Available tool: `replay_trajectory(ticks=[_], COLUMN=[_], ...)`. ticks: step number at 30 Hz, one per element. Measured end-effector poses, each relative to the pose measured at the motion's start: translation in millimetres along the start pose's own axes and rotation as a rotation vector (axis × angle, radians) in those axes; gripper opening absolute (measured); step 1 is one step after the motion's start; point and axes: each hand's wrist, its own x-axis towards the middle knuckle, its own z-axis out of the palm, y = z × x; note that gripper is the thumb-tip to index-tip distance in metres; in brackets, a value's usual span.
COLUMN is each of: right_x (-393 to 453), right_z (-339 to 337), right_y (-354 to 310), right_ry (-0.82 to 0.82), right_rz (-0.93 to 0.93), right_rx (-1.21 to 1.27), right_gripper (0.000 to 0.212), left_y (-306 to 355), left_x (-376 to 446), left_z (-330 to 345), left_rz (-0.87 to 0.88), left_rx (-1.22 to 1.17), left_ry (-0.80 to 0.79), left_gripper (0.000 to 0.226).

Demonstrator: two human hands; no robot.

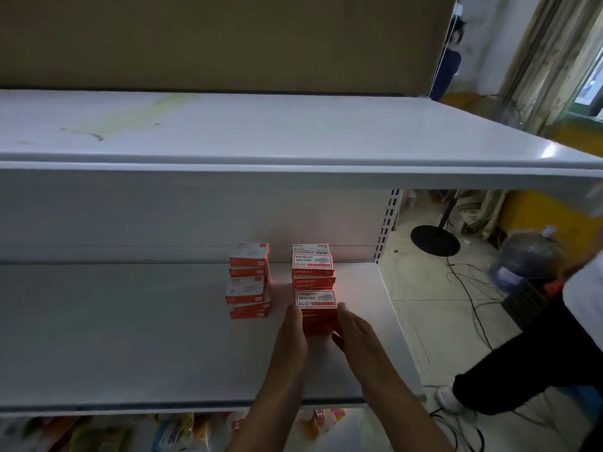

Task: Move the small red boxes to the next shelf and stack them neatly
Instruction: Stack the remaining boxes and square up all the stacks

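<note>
1. Both hands are seen reaching onto the white shelf [130, 337], toward its right end, with a stack of red staple boxes [316, 313] caught between them.
2. The left hand [290, 334] is laid flat against the left side of the stack, fingers straight and together; nothing is curled round the boxes.
3. The right hand [354, 331] is pressed to the right side in the same manner, fingers extended, the thumb tucked low at the front corner. The stack is squeezed between two flat palms rather than gripped.
4. Just behind it, nearer the back panel, a second red stack [314, 267] is standing. To the left, apart from both, a looser pair of stacks [248, 282] is sitting slightly askew.
5. The boxes are judged light, stiff cardboard, probably dense for their size if filled with staples. Glossy faces could let layers slide against each other.
6. Hold is best taken on the two opposite side faces, pressure kept even and low on the stack so the bottom box is not left behind.
</note>
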Motion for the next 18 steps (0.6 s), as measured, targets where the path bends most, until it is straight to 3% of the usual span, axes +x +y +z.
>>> replay_trajectory(ticks=[4,7,11,15,18], right_x=[-1,-1,3,15,24], right_z=[2,1,-4,-14,-17], right_y=[1,2,4,5,3], right_ry=[0.004,-0.008,-0.003,0.084,0.053], right_rz=[0.008,0.01,0.048,0.122,0.098], right_rx=[-0.007,-0.008,0.032,0.147,0.176], right_gripper=[0.03,0.03,0.029,0.055,0.058], left_y=[-11,-23,-6,3,7], left_x=[7,16,8,7,13], left_z=[2,3,-5,-10,-9], left_rz=[0.01,0.005,0.007,0.006,0.052], left_rx=[0.014,0.055,0.012,-0.049,-0.094], left_ry=[0.029,0.031,0.003,-0.029,-0.031], left_gripper=[0.049,0.067,0.047,0.055,0.058])
